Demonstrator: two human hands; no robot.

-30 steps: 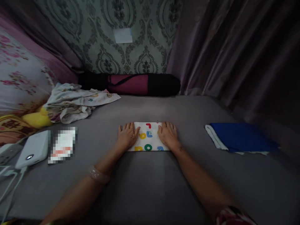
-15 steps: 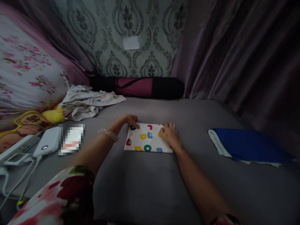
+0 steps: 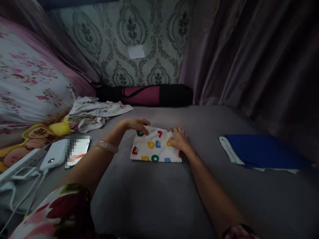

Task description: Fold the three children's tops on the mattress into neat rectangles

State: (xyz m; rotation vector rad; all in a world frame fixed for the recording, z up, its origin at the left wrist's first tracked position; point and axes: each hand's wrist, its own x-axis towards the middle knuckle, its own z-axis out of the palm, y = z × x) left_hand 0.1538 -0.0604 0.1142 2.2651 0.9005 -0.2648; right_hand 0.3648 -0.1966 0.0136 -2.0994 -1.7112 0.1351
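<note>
A white folded cloth (image 3: 159, 149) printed with red, yellow, green and blue letters lies on the grey bed in front of me. My left hand (image 3: 138, 124) grips its far left corner, thumb on top and fingers behind the edge, and that edge looks slightly raised. On the far right corner rests my right hand (image 3: 179, 138), its fingers stretched out over the fabric. What lies under the left fingers is hidden.
To the right is a folded blue cloth (image 3: 264, 151) with a pale edge. A power bank (image 3: 54, 156), a power strip (image 3: 30, 161), cables and a pixelated item lie at left. Rumpled cloth (image 3: 92, 114) and a black and maroon bag (image 3: 144, 95) are farther back.
My left hand has shifted slightly left and now holds the cloth's far left corner with the edge lifted a little. The right hand stays on the right corner. The camera view has tilted slightly.
</note>
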